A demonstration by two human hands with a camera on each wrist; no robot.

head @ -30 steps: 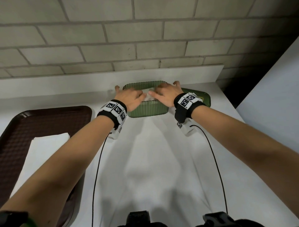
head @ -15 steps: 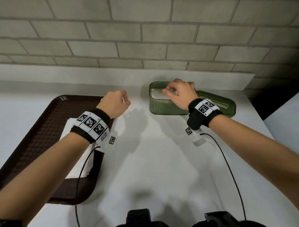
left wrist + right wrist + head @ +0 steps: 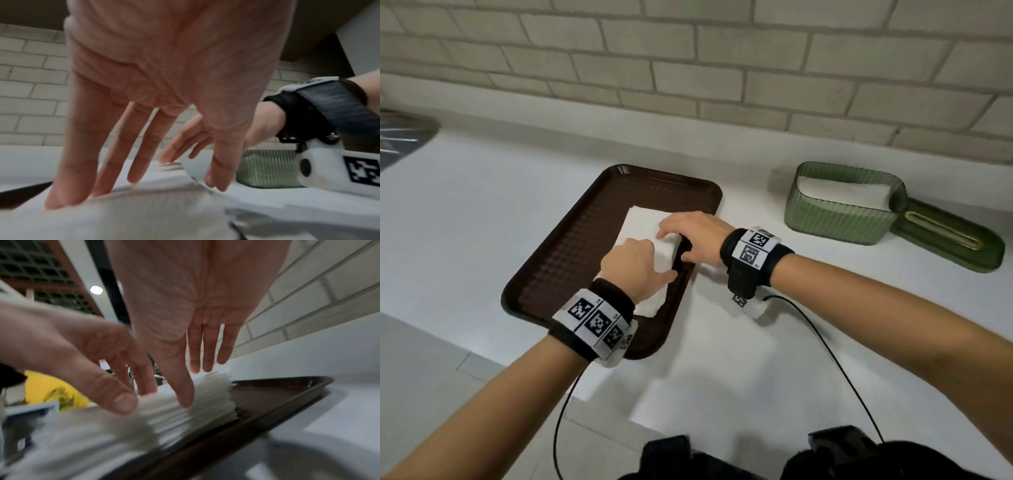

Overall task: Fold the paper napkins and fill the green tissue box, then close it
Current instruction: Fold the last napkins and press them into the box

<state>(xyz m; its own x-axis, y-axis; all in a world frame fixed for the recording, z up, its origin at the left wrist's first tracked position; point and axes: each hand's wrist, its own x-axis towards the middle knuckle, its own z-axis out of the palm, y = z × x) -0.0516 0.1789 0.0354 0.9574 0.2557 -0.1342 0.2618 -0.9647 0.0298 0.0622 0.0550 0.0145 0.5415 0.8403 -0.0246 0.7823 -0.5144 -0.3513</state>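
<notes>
A stack of white paper napkins [image 3: 640, 226] lies on a brown tray [image 3: 571, 253]. My left hand [image 3: 635, 263] rests on the stack with straight fingers, and its thumb lies at the right edge. My right hand [image 3: 688, 236] reaches in from the right, fingers straight over the top and thumb against the stack's side [image 3: 195, 405]. Neither hand visibly lifts a napkin. The green tissue box [image 3: 839, 219] stands open at the right with folded napkins [image 3: 842, 192] inside. Its green lid [image 3: 955, 246] lies beside it on the right. In the left wrist view the box [image 3: 267, 167] shows beyond both hands.
The tray and box sit on a white counter [image 3: 756, 359] against a brick wall [image 3: 688, 68]. The counter's front edge runs diagonally at lower left. A dark object [image 3: 404, 137] lies at the far left. Thin black cables hang from both wrists.
Both hands have left the green box and moved left to the napkin stack on the tray. The left hand went first, then the right. My view has turned left.
</notes>
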